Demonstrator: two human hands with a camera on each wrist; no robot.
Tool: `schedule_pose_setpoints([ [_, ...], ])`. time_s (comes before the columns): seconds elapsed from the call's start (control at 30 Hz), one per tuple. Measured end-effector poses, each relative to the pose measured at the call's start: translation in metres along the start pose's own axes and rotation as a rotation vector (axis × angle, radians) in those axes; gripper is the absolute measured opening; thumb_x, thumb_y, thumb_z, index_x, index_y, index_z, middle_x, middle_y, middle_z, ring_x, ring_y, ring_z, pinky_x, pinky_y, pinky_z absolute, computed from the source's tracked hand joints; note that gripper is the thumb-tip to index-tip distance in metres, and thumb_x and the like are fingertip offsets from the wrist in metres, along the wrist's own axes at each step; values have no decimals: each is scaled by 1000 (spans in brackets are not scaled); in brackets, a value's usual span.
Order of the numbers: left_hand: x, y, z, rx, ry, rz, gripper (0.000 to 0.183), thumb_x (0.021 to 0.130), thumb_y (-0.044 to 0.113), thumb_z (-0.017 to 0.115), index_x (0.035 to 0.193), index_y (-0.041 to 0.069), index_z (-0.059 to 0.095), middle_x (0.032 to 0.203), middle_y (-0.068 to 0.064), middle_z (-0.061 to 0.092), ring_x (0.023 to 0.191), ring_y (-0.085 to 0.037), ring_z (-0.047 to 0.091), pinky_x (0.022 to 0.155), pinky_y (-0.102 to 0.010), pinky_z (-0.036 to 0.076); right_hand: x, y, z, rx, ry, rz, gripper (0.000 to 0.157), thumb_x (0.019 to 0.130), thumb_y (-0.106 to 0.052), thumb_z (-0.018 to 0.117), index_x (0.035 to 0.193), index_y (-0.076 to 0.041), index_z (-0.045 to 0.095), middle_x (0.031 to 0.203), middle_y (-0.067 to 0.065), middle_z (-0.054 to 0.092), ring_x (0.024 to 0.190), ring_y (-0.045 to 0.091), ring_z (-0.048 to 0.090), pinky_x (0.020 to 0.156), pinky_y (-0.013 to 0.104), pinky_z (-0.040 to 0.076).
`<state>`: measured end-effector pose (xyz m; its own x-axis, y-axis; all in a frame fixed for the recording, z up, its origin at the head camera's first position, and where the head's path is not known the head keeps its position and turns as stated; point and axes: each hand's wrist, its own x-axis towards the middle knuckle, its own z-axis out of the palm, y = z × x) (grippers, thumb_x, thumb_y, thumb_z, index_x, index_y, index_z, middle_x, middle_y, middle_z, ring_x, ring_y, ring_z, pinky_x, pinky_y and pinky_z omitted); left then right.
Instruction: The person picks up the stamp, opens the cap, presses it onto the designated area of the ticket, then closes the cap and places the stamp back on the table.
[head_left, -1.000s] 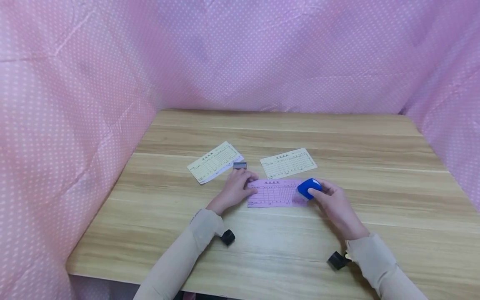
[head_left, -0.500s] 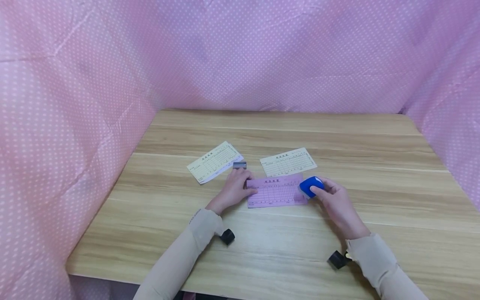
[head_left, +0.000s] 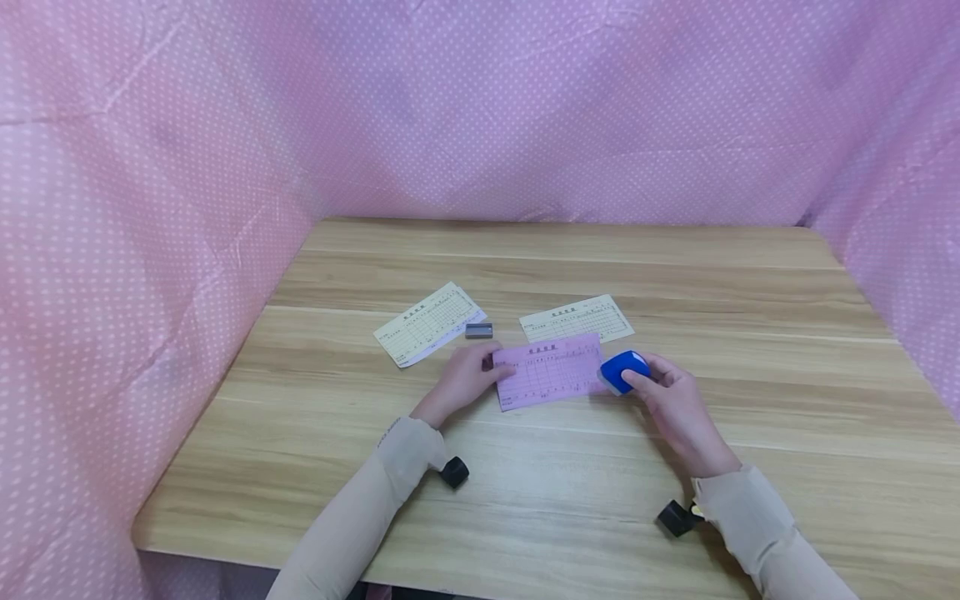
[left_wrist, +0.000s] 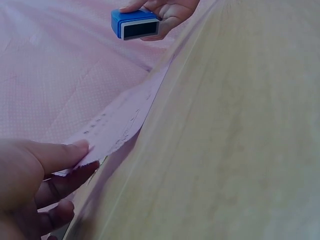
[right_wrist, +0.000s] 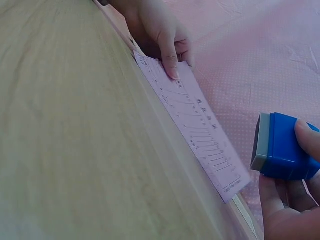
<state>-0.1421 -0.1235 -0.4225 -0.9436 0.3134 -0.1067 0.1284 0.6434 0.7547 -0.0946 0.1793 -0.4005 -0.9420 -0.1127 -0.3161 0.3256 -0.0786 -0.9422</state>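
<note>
My left hand [head_left: 467, 377] pinches the left end of a pink printed form [head_left: 549, 372] between thumb and fingers. The left wrist view shows the pink form [left_wrist: 120, 120] raised off the table near my thumb. Just right of the form, my right hand [head_left: 677, 408] holds a blue stamp [head_left: 624, 372]. In the right wrist view the blue stamp [right_wrist: 285, 145] is tilted sideways, and its grey-rimmed face points toward the form, apart from it. A small grey rectangular block [head_left: 478, 331] lies just beyond my left hand.
A yellowish form [head_left: 429, 323] with a pale sheet under it lies at the back left of the wooden table [head_left: 300, 467]. Another yellowish form [head_left: 577, 318] lies beyond the pink one, which overlaps its near edge. Pink dotted cloth [head_left: 525, 108] hangs around the table.
The pink form has come up off the table and tilted, its right end shifting away from me. My left hand has lifted slightly with it. The blue stamp has moved a little right, off the form.
</note>
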Motion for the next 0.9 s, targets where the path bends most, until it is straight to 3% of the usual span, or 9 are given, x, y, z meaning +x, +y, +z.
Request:
schedule_pose_setpoints([
  [0.07,0,0,0,-27,10,-18,15,89,28,69,87,15,62,76,2,57,71,-13,49,65,-23,40,0,1,0,20,-1,-13,32,93,-18,66,122,-13,54,110,-15,59,104,-4,57,90,10,48],
  [0.27,3,-1,-1,-105,95,-42,19,90,28,68,90,10,61,76,0,50,71,-15,45,63,-23,38,0,1,-1,-1,0,2,48,93,-21,65,135,-5,47,114,-14,55,107,-5,55,91,10,47],
  [0.47,6,-5,-11,-246,269,-5,18,92,20,65,92,4,59,80,-4,54,72,-15,45,63,-23,39,1,-2,-2,-22,-9,20,64,93,-26,65,145,0,36,125,-8,51,112,-2,52,92,9,47],
  [0.57,6,-7,-20,-284,371,-19,17,93,18,63,95,2,60,80,-4,53,71,-15,44,61,-21,37,1,-2,-1,-41,-11,28,68,94,-28,64,147,1,33,133,-3,46,114,-1,49,91,8,47],
  [0.73,6,-14,-35,-344,500,-81,15,93,15,63,93,2,57,77,0,47,69,-13,40,57,-19,31,1,-1,-2,-24,-7,24,60,93,-26,65,143,-3,41,128,-7,50,113,0,50,91,9,47],
  [0.9,4,-23,-46,-366,564,-89,16,94,14,61,92,-1,56,76,1,46,65,-12,38,53,-18,28,2,0,-1,-11,-10,19,53,92,-26,66,138,-6,47,122,-12,52,112,-2,52,91,9,47],
])
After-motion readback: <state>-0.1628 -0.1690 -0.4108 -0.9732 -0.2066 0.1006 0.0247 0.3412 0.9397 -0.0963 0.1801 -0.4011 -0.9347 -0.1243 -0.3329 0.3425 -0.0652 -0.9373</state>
